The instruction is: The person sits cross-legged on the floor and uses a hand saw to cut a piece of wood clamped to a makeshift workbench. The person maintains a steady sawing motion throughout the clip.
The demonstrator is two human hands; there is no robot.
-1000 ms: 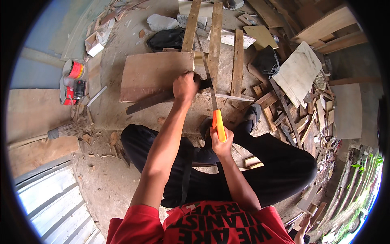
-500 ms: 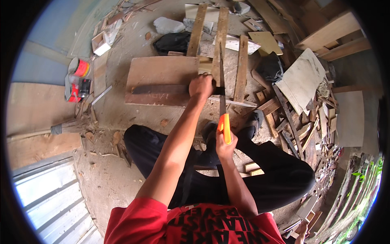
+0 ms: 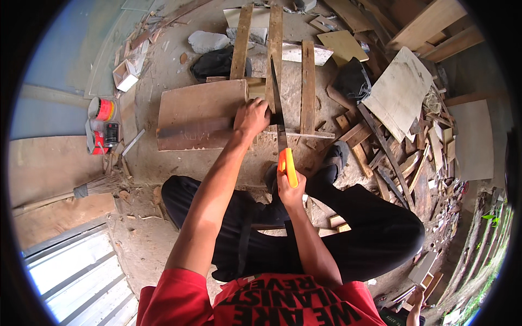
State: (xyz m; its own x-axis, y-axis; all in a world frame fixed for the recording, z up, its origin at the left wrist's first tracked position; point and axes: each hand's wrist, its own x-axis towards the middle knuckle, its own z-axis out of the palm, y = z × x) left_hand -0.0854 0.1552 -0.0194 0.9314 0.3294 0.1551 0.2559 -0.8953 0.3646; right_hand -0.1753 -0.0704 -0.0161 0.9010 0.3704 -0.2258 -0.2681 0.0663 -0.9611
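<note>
My right hand is closed round the orange handle of a handsaw. The saw's long blade points away from me and crosses a dark wooden strip near its right end. Just left of the blade, my left hand wraps over that strip and presses it down. The strip lies across a brown wooden board. Motion smears its left part. Whether the teeth have cut into the wood is hidden.
Nailed planks lie beyond the saw. Scrap wood is heaped at the right beside a pale sheet. Cans and a broom are at the left. Another person's hand shows at lower right.
The whole view has shifted, so the board and planks appear farther left. The saw blade leans slightly more leftward at its tip. Both hands keep their grips.
</note>
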